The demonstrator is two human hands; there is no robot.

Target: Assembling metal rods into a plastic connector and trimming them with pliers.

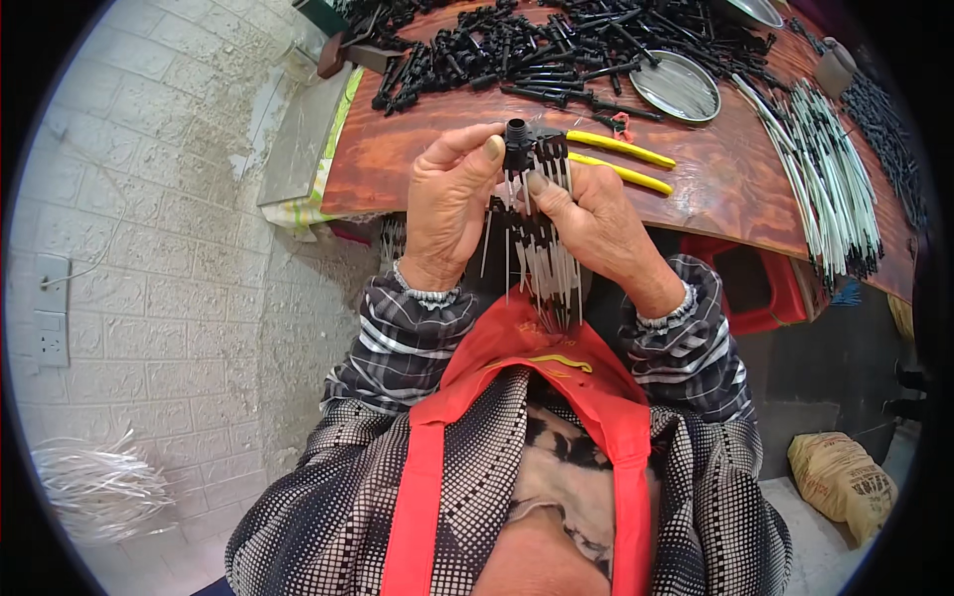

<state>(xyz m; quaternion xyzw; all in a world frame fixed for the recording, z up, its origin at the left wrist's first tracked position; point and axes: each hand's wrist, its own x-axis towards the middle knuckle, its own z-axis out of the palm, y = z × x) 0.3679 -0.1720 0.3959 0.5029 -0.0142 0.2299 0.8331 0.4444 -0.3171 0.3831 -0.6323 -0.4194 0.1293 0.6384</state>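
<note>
My left hand [447, 204] is closed, thumb and fingers pinching a black plastic fitting [517, 141] with a threaded open top. My right hand [604, 226] is closed around a bundle of thin pale tubes with black ends [549, 266], its thumb pressing near the fitting's lower part. The tubes hang down in front of the red apron [497, 343]. Just beyond my right hand, yellow-handled pliers [624, 149] lie on the table, their jaws partly hidden behind the tubes.
Black plastic parts [497, 50] are heaped across the reddish wooden table [368, 169]. A round metal dish [676, 87] sits among them. White tubes [823, 179] overhang the right edge, near a red stool [775, 293]. A white wall [169, 238] stands at left; a sack [843, 482] lies lower right.
</note>
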